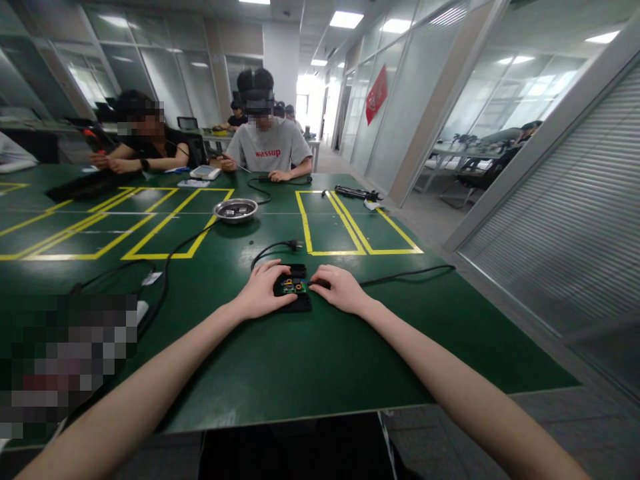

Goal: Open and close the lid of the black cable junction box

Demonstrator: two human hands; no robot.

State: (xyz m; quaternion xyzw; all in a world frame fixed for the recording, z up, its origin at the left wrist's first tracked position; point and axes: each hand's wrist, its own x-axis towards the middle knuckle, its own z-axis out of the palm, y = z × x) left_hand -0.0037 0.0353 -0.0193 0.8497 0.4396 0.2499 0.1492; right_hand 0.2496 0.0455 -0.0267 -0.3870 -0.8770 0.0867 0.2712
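A green circuit board (294, 287) with copper-coloured coils sits at mid-table among black plastic casing parts (300, 305). The thumb and fingers of my left hand (261, 291) close around its left side. My right hand (342, 289) pinches a black cable plug (319, 283) right at the board's right end; whether it is fully seated I cannot tell. From under that hand a black cable (405, 274) runs out to the right. Just beyond the board lies a power cord with a pronged plug (295, 245).
A metal bowl (235, 211) with small metal parts stands further back. Yellow tape outlines (306, 223) mark the green table (350, 367). A black tripod-like item (356, 193) lies at the far right. Two people sit across; one person (267, 143) holds a thin tool. Cables (167, 273) cross the left.
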